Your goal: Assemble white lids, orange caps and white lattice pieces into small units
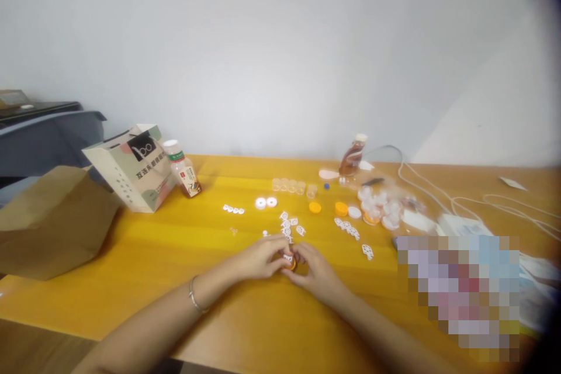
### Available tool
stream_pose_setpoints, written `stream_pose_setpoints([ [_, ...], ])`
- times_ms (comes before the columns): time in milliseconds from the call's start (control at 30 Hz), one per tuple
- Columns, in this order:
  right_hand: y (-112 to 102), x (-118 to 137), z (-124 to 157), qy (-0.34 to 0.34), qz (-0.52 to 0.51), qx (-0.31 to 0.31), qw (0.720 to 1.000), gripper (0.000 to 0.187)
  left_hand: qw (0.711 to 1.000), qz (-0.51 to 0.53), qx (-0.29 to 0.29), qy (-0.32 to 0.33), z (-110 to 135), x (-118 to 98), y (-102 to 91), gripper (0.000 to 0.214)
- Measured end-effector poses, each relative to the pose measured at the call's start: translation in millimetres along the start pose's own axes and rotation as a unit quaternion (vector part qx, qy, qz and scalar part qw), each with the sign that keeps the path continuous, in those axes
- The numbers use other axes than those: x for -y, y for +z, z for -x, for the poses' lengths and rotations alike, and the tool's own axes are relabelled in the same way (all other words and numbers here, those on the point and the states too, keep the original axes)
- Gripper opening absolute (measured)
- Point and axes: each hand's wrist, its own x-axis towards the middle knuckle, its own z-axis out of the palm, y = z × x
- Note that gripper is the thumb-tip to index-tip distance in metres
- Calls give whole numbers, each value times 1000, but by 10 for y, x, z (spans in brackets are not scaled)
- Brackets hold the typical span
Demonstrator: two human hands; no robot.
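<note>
My left hand [263, 257] and my right hand [319, 276] meet over the table, both closed around a small round orange piece [290, 265] with white on it. It looks like a cap, though fingers cover much of it. Thumbs and fingertips pinch it from both sides. Just beyond my fingers lie several flat white cutout pieces [287, 224] in a loose cluster. More of these white cutouts [347, 228] are to the right, with another white cutout [367, 252] nearer me. A single orange cap [314, 208] sits past the cluster.
Two white rings [266, 203], a row of clear cups [289, 186] and a pile of clear and white caps [380, 207] lie farther back. Bottles stand left [184, 172] and right [353, 155]. A paper bag [56, 225] and a printed carton bag [140, 175] occupy the left; cables [427, 184] trail right.
</note>
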Motion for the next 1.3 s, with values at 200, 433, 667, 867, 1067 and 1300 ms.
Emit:
stream_pose_setpoints([
  [200,-21,-1,8,0,-32,-10,999,15,1000,15,-21,-7,-10,17,-20,5],
  [433,-37,17,-5,113,-283,1,952,27,989,98,-101,-34,-47,-39,-20,16],
  [667,-28,-21,-46,168,-454,-1,875,34,961,-44,-249,-113,-598,473,-462,28],
  [867,-30,-58,-48,179,-466,-8,867,35,951,-80,-252,-164,-1112,1008,-617,44],
  [1067,-34,-71,-45,181,-467,0,865,38,936,-80,-269,-212,-1168,1139,-468,25],
  [1300,-20,-53,-52,185,-468,-56,862,35,929,-45,-314,-192,-972,922,-444,35],
])
